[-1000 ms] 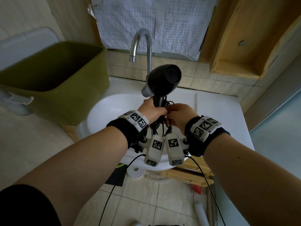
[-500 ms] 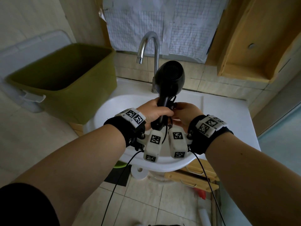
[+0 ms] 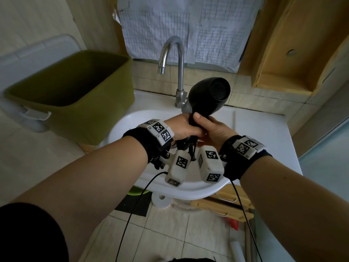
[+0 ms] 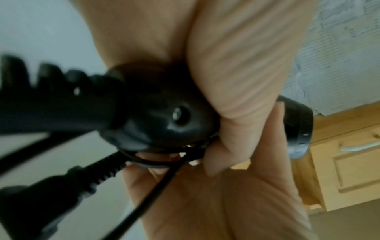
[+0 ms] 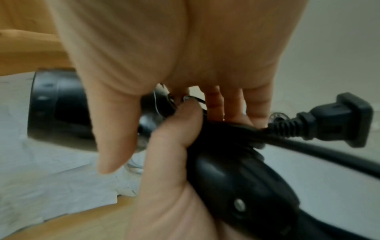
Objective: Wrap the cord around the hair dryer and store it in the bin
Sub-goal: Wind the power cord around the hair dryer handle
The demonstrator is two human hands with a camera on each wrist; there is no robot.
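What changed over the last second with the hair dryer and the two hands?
The right hand shifted from the cord to grip the hair dryer handle, thumb near the head. The head turned, its grille back toward the camera. The left hand keeps its grip; the green bin stays beside the sink.

White sink counter [image 3: 264, 137] w/ chrome faucet [image 3: 174, 59] at back; green bin [image 3: 105, 118] at its left edge.
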